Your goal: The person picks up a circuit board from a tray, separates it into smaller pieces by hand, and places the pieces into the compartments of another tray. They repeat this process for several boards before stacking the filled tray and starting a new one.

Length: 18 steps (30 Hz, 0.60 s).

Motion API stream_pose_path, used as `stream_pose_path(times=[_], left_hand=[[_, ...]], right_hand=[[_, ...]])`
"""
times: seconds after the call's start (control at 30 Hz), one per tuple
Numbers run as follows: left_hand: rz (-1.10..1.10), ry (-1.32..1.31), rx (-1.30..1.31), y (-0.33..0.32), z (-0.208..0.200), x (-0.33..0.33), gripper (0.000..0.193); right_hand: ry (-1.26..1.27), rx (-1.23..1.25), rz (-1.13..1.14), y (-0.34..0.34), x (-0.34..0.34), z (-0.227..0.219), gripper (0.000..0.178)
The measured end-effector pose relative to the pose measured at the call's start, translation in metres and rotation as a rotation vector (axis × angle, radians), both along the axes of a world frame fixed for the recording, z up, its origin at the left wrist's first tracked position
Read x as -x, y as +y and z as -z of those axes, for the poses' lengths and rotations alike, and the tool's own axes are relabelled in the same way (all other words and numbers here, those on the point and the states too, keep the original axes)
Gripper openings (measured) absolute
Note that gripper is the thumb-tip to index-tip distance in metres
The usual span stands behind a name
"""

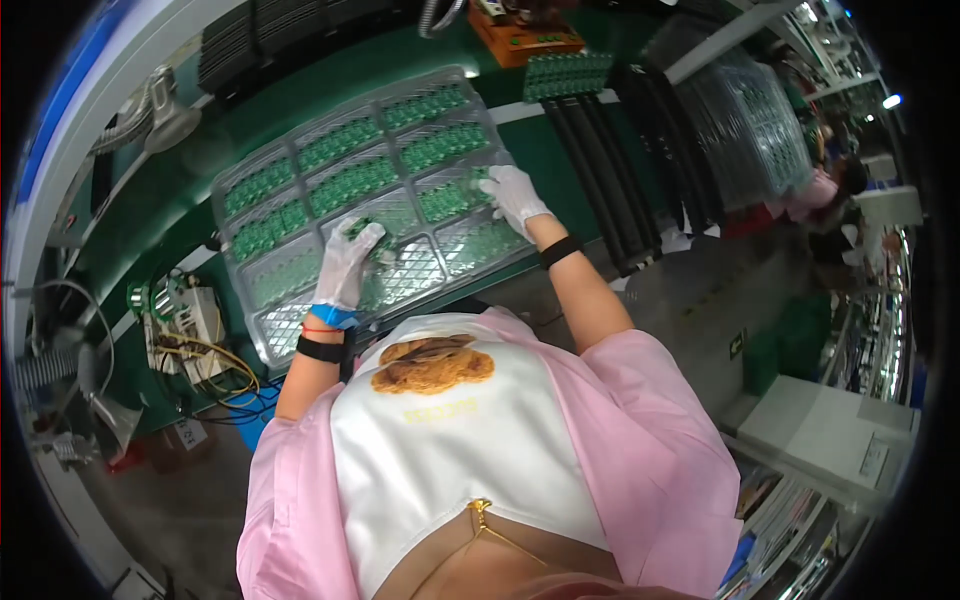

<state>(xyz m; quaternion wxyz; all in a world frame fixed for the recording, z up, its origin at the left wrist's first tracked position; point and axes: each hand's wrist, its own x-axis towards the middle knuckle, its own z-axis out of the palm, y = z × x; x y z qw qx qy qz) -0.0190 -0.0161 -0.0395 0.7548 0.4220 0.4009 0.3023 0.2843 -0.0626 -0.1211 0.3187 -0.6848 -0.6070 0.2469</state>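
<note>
A clear plastic tray with several compartments lies on the green bench in front of me, and rows of small green circuit boards fill many of them. My left hand, in a white glove, is over the tray's middle-front part. Its fingers are curled around a small green circuit board, partly hidden by them. At the tray's right side, my right hand, also gloved, has its fingertips pinched at the end of a row of boards. What exactly they grip is hidden.
Black slotted racks stand right of the tray, with a green panel at their far end. Beyond are wrapped clear trays and an orange device. A wired white fixture sits left, near a nozzle on a flexible hose.
</note>
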Motion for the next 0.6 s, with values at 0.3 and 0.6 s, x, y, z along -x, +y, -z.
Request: stream_pose_path(times=[0.3, 0.6], left_hand=[[0.161, 0.602, -1.461, -0.002, 0.048, 0.032, 0.048], [0.109, 0.074, -0.191, -0.002, 0.036, 0.019, 0.033]], right_hand=[[-0.256, 0.193, 0.216, 0.016, 0.032, -0.020, 0.019], [-0.033, 0.063, 0.375, -0.006, 0.060, -0.066, 0.041]])
